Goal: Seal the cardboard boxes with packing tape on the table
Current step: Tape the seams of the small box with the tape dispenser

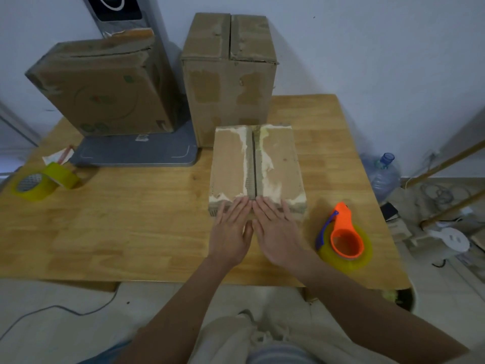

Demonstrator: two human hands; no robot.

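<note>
While your left hand (231,236) and right hand (275,232) lie flat with straight fingers on the near end of the low brown cardboard box (256,166), neither grip holds anything; they only press the two top flaps down on either side of the centre seam. The box sits in the middle of the light wooden surface (131,219), its seam untaped and edged with torn white paper from old tape. Judge it light and fairly stiff, though the worn flaps may spring up, so keep one palm on the seam. The orange-handled dispenser with a yellowish tape roll (345,239) lies just beside your right hand; take it by the orange handle. Two taller brown cardboard boxes (228,74) stand behind, and loose yellow tape rolls (43,181) lie far left.
</note>
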